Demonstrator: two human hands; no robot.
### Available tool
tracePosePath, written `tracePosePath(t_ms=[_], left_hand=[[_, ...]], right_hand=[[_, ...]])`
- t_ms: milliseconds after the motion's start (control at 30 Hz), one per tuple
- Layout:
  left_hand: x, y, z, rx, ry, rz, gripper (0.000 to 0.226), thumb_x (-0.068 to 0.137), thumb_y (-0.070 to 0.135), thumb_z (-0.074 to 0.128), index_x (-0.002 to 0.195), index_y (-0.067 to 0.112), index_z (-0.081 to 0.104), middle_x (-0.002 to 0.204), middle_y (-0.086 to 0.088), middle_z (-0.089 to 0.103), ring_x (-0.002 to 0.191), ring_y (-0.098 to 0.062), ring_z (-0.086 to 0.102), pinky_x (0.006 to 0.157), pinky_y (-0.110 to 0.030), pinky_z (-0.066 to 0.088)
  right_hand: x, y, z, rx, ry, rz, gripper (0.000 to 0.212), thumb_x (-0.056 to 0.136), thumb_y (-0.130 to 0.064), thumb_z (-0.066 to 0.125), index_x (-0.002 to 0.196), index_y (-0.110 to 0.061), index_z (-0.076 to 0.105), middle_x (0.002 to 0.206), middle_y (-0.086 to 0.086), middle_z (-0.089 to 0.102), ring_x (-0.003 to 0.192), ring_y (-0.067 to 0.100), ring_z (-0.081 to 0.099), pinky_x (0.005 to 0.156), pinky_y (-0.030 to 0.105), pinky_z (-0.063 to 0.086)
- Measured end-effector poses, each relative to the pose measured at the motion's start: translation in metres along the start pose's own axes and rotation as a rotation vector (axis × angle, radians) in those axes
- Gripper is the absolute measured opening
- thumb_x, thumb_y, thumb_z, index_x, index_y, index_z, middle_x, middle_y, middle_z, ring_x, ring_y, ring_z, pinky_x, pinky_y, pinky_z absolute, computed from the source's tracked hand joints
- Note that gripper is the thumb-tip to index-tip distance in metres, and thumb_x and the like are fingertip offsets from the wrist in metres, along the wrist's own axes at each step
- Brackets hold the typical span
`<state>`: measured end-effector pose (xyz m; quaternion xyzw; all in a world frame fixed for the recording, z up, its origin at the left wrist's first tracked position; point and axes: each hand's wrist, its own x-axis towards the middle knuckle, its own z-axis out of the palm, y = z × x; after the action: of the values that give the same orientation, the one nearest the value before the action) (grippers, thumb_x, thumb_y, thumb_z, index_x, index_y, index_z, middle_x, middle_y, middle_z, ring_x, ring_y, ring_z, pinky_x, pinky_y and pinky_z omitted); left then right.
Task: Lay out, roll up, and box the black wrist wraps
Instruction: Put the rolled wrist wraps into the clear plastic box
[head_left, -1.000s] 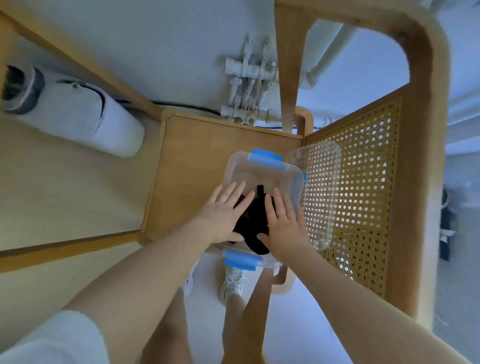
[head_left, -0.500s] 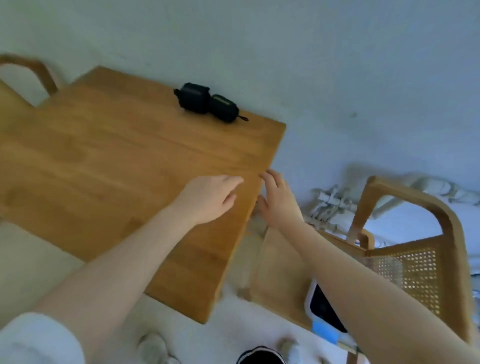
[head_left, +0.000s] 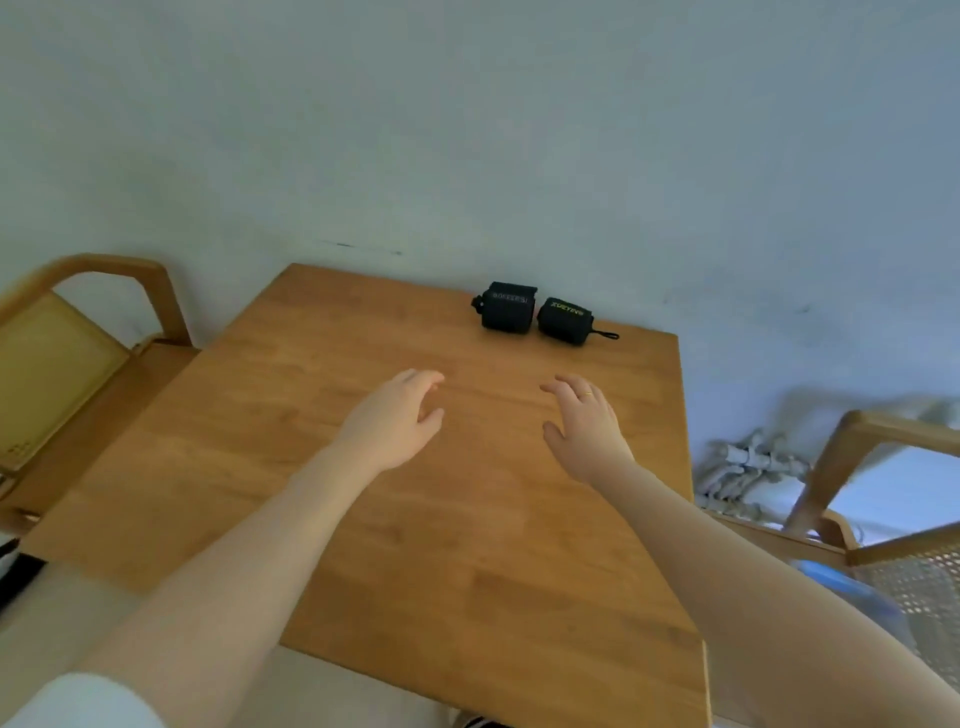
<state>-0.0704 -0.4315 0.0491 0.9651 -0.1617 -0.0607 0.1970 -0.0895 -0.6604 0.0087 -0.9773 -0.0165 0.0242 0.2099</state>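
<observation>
Pale blue wall backs a square wooden table (head_left: 415, 519), with a wooden chair (head_left: 78, 332) at its left and another at the right. Both forearms reach across the tabletop; the left hand (head_left: 395, 415) and right hand (head_left: 584, 421) hover empty with fingers loosely spread, grasping nothing. Two rolled black wrist wraps (head_left: 537, 314) sit side by side, touching, near the far edge, their row running left to right. They lie beyond both hands and toward the right, so the right hand looks nearer, likely taking the right roll (head_left: 566, 319).
</observation>
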Motion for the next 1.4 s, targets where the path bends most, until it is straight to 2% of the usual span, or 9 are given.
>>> tracePosePath(t_ms=[333, 467, 667, 733, 900, 1067, 1167, 1267, 1400], left_hand=[[0.160, -0.055, 0.013, -0.044, -0.060, 0.041, 0.063, 0.094, 0.030, 0.051, 0.149, 0.023, 0.021, 0.150, 0.002, 0.030, 0.099, -0.009, 0.057, 0.086, -0.034, 0.053], [0.218, -0.056, 0.033, -0.133, -0.132, 0.014, 0.076, 0.093, 0.025, 0.056, 0.152, 0.026, 0.007, 0.156, 0.001, 0.015, 0.109, -0.016, 0.054, 0.090, -0.032, 0.048], [0.303, -0.053, 0.068, -0.103, -0.199, 0.029, 0.093, 0.085, 0.029, 0.067, 0.151, 0.034, 0.002, 0.159, -0.004, -0.005, 0.144, -0.031, 0.015, 0.113, -0.043, 0.025], [0.322, -0.053, 0.078, -0.032, -0.248, 0.086, 0.098, 0.082, 0.034, 0.071, 0.151, 0.034, 0.002, 0.160, -0.003, -0.004, 0.144, -0.031, 0.011, 0.115, -0.046, 0.023], [0.326, -0.058, 0.089, -0.175, -0.295, 0.160, 0.099, 0.071, 0.027, 0.080, 0.149, 0.029, 0.017, 0.147, -0.005, 0.028, 0.124, -0.026, 0.043, 0.097, -0.033, 0.040], [0.291, -0.065, 0.084, -0.239, -0.338, 0.203, 0.095, 0.066, 0.022, 0.081, 0.143, 0.027, 0.026, 0.140, -0.004, 0.030, 0.115, -0.021, 0.044, 0.087, -0.026, 0.038], [0.268, -0.052, 0.081, -0.286, -0.369, 0.247, 0.090, 0.063, 0.021, 0.083, 0.138, 0.028, 0.033, 0.132, -0.001, 0.038, 0.111, -0.016, 0.043, 0.088, -0.023, 0.033], [0.243, -0.024, 0.077, -0.376, -0.360, 0.293, 0.086, 0.062, 0.020, 0.084, 0.134, 0.026, 0.038, 0.123, 0.002, 0.044, 0.107, -0.012, 0.043, 0.090, -0.024, 0.033], [0.211, 0.033, 0.076, -0.483, -0.369, 0.383, 0.083, 0.064, 0.020, 0.084, 0.134, 0.026, 0.039, 0.125, 0.009, 0.047, 0.110, -0.010, 0.045, 0.093, -0.025, 0.037]], right_hand=[[0.143, 0.012, 0.012, -0.021, 0.064, 0.141, 0.059, 0.094, -0.015, 0.046, 0.149, -0.020, 0.024, 0.160, 0.004, 0.010, 0.146, 0.023, 0.005, 0.117, 0.037, 0.009], [0.189, 0.031, 0.016, -0.062, 0.058, 0.220, 0.063, 0.095, -0.015, 0.045, 0.151, -0.022, 0.017, 0.160, 0.006, 0.004, 0.147, 0.026, 0.001, 0.119, 0.040, 0.007], [0.241, 0.067, 0.031, -0.202, -0.057, 0.382, 0.065, 0.100, -0.021, 0.038, 0.152, -0.029, 0.000, 0.160, 0.012, -0.007, 0.146, 0.032, -0.008, 0.118, 0.047, 0.000], [0.252, 0.075, 0.036, -0.175, -0.082, 0.430, 0.065, 0.100, -0.030, 0.040, 0.152, -0.030, 0.001, 0.159, 0.014, 0.003, 0.145, 0.035, 0.002, 0.117, 0.048, 0.006], [0.246, 0.070, 0.037, -0.176, -0.113, 0.378, 0.074, 0.084, -0.042, 0.063, 0.145, -0.030, 0.023, 0.138, 0.011, 0.038, 0.124, 0.035, 0.039, 0.099, 0.042, 0.036], [0.199, 0.045, 0.044, -0.171, -0.180, 0.404, 0.077, 0.073, -0.037, 0.071, 0.135, -0.027, 0.027, 0.124, 0.008, 0.051, 0.110, 0.031, 0.049, 0.087, 0.038, 0.042], [0.157, 0.042, 0.039, 0.150, -0.076, 0.539, 0.080, 0.072, -0.038, 0.072, 0.136, -0.028, 0.026, 0.121, 0.005, 0.052, 0.103, 0.027, 0.054, 0.084, 0.038, 0.048], [0.105, 0.048, 0.017, 0.600, 0.204, 0.759, 0.078, 0.077, -0.033, 0.074, 0.140, -0.029, 0.028, 0.121, 0.001, 0.045, 0.101, 0.024, 0.054, 0.079, 0.036, 0.054], [0.035, 0.078, -0.025, 0.878, 0.447, 0.892, 0.065, 0.077, -0.032, 0.076, 0.132, -0.030, 0.041, 0.116, -0.004, 0.048, 0.098, 0.020, 0.058, 0.080, 0.037, 0.057]])
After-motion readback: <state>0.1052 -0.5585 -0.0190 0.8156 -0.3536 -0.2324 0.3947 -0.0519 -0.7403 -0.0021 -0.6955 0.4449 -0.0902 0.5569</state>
